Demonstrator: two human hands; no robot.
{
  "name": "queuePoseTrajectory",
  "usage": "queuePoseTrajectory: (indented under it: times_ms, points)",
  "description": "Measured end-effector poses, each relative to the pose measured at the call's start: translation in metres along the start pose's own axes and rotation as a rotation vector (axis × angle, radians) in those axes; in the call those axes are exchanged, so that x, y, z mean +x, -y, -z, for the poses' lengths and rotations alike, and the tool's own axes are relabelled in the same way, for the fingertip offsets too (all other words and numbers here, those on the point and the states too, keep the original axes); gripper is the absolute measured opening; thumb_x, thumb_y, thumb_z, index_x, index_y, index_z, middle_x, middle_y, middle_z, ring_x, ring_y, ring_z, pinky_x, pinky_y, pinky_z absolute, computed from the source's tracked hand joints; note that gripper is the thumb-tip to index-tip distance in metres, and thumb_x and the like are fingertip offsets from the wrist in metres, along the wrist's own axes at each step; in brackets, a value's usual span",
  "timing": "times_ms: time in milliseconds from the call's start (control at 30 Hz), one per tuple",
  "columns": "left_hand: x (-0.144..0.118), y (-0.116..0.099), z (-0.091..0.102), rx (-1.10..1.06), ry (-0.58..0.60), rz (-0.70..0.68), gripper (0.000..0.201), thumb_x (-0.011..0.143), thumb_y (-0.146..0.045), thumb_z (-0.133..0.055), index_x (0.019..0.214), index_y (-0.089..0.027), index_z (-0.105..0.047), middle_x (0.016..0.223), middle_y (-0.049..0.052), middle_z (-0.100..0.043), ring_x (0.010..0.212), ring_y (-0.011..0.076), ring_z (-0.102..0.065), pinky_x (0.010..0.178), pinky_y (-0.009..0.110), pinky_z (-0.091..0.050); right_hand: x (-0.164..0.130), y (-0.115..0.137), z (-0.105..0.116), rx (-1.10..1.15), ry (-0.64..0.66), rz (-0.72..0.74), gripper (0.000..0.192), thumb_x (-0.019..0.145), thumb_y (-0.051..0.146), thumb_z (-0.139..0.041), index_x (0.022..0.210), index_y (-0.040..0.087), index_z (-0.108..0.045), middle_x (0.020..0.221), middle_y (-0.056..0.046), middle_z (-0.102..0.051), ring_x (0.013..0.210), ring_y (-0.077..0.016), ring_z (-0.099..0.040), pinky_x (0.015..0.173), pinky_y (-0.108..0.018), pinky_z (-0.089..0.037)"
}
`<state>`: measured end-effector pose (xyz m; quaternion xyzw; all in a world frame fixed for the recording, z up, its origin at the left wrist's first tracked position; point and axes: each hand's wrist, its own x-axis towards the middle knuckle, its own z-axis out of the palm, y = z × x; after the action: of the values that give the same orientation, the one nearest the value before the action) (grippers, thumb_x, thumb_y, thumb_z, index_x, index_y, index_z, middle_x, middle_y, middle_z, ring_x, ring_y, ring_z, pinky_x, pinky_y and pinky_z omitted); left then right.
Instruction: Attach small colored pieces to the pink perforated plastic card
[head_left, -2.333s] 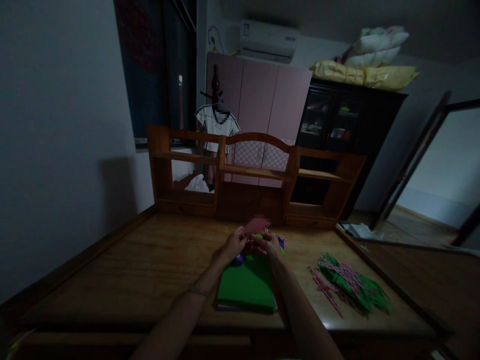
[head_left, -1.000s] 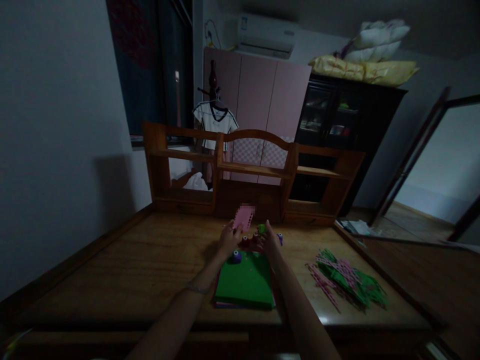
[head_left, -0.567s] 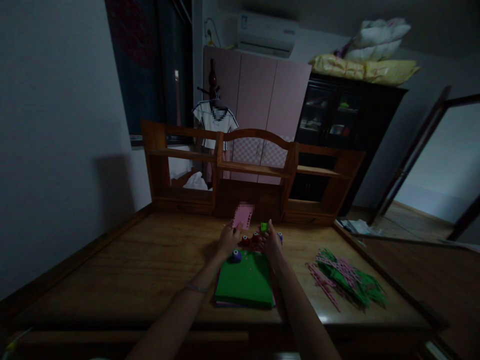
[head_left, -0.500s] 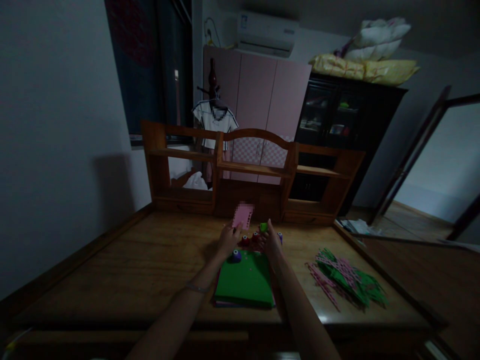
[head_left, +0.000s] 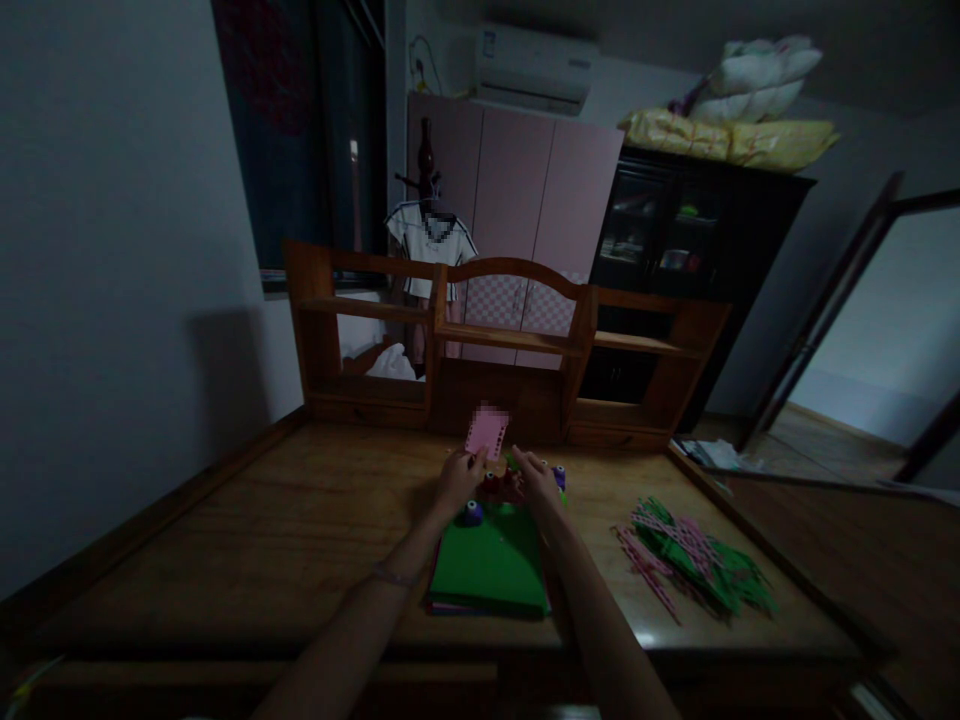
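Note:
My left hand (head_left: 459, 482) pinches the lower edge of a pink sheet of paper (head_left: 487, 436) with small punched holes along its sides. To its right, my right hand (head_left: 538, 478) is closed around a small green craft punch (head_left: 513, 461), mostly hidden by the fingers. Red punches (head_left: 491, 482) stand between the hands, partly covered. A purple punch (head_left: 472, 513) sits at the top left corner of a stack of green paper (head_left: 489, 565). Another purple punch (head_left: 560, 476) is behind my right hand.
A pile of green and pink cut paper strips (head_left: 694, 555) lies on the right of the wooden desk (head_left: 322, 530). A wooden shelf unit (head_left: 510, 340) stands along the desk's back edge. A wall (head_left: 127, 300) rises on the left.
My right hand has shifted slightly left with the green punch, closer to the pink paper, and its fingers have turned toward it. The left hand and the paper have barely moved.

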<state>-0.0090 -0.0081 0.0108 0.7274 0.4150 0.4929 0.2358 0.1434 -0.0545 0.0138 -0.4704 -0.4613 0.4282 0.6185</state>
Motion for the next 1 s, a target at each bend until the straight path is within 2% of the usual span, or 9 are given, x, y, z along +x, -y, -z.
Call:
queuePoseTrajectory:
  times_ms: [267,467,1000]
  points:
    - [0.0015,0.0037,-0.003,0.058,-0.032,-0.03,0.049,0.088,-0.047,-0.037,0.069,-0.012,-0.065,0.065,0.009,-0.064,0.066,0.0162,-0.059,0.06,0.024,-0.039,0.0008,-0.0061,-0.0037,0.096,0.067,-0.055,0.042,0.064,0.055,-0.07,0.08,0.017,-0.061,0.056,0.002,-0.055,0.046,-0.0101,-0.048,0.043,-0.02,-0.034]
    - [0.0007,0.0018,-0.0016,0.066,-0.044,-0.062,0.048,0.088,-0.046,-0.038,0.069,-0.013,-0.065,0.069,0.009,-0.064,0.068,0.0164,-0.058,0.062,0.025,-0.039,-0.0014,-0.0043,-0.0057,0.095,0.059,-0.08,0.045,0.064,0.055,-0.07,0.084,0.015,-0.062,0.061,-0.001,-0.058,0.049,-0.0109,-0.051,0.044,-0.02,-0.035]
    - [-0.0001,-0.0013,0.0002,0.072,-0.023,-0.033,0.049,0.089,-0.046,-0.037,0.068,-0.012,-0.065,0.067,0.009,-0.065,0.065,0.0147,-0.059,0.06,0.023,-0.038,-0.0018,-0.0058,-0.0033,0.219,0.101,-0.105,0.04,0.065,0.052,-0.072,0.083,0.018,-0.062,0.064,0.0,-0.058,0.054,-0.0121,-0.054,0.048,-0.022,-0.039]
